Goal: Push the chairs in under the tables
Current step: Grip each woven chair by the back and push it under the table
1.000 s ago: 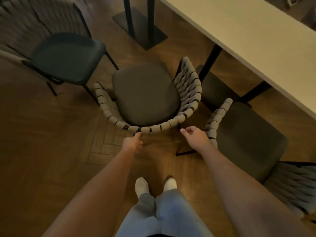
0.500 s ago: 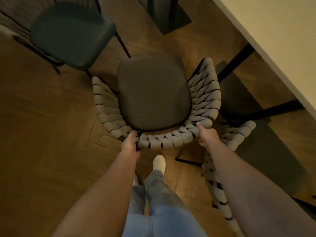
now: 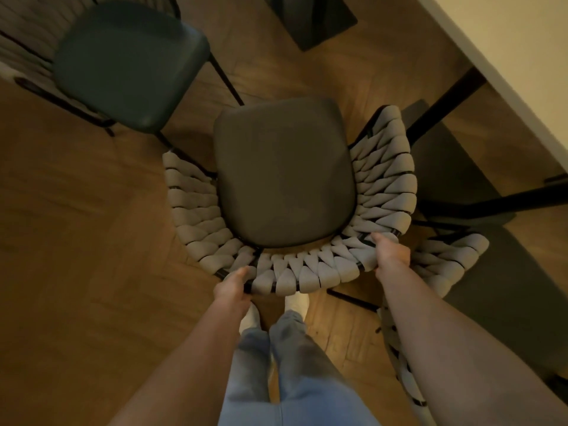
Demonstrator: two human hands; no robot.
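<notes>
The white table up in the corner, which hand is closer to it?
The right hand. It grips the woven chair back on the side toward the white table; the left hand grips the far end.

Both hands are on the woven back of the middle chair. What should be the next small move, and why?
Probably turn the middle chair clockwise, so its seat front faces the table. Both the left hand and the right hand already grip its woven back, but the seat points past the table's edge, toward the dark green chair, so a straight push would likely miss.
</notes>
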